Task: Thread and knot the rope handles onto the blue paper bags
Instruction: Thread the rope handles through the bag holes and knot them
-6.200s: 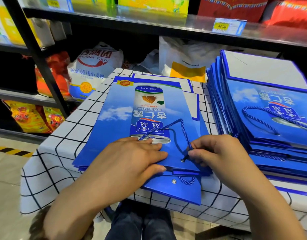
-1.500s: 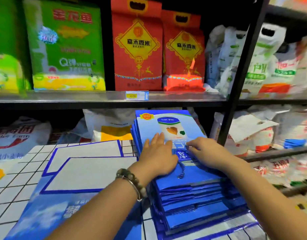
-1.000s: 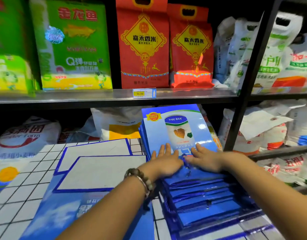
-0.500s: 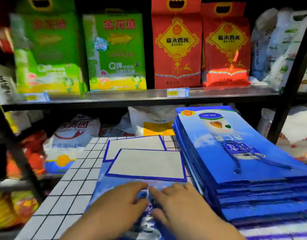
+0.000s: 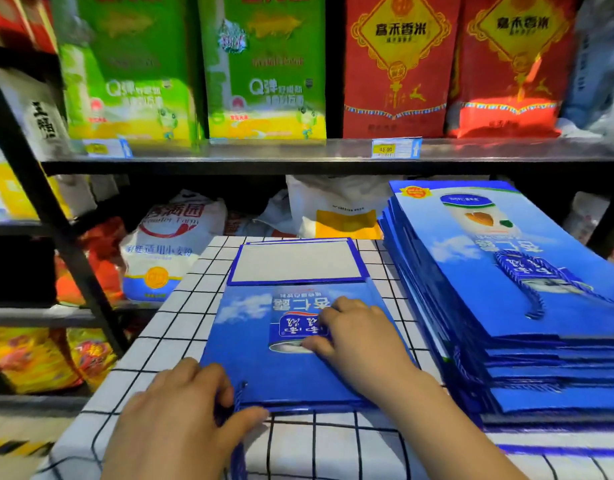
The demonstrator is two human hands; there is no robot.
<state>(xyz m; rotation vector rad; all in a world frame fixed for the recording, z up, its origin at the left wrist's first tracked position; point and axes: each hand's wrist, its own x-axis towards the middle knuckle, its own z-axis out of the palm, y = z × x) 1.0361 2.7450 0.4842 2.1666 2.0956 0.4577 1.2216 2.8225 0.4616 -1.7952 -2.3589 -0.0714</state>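
Half a second ago both my hands were close together at the near edge of the bag; now they are apart, the right one gone up onto the print, the left one at the near left corner.

From the head view, the blue paper bag (image 5: 264, 368) lies flat on the tabletop (image 5: 174, 320), which carries a white cloth with black squares; my left grip (image 5: 181, 420) is curled at that corner, thumb and fingers pinching the rope handle (image 5: 238, 459), whose blue end hangs down below my thumb; a small eyelet (image 5: 244, 384) shows just beside my fingertips; my right grip (image 5: 354, 337) rests on top of the bag, fingers a little bent and spread, their tips pressing the printed can, and it holds nothing. Beyond the bag, at its far edge, lies a white-faced bag (image 5: 298, 263) with a blue border; to my right, just beside the bag, stands the stack of blue bags (image 5: 506, 368), higher than it, with another rope (image 5: 535, 303) lying on the top one; behind, the shelf (image 5: 298, 155) bears green sacks (image 5: 264, 71), red sacks (image 5: 395, 64) and a price tag (image 5: 395, 147).
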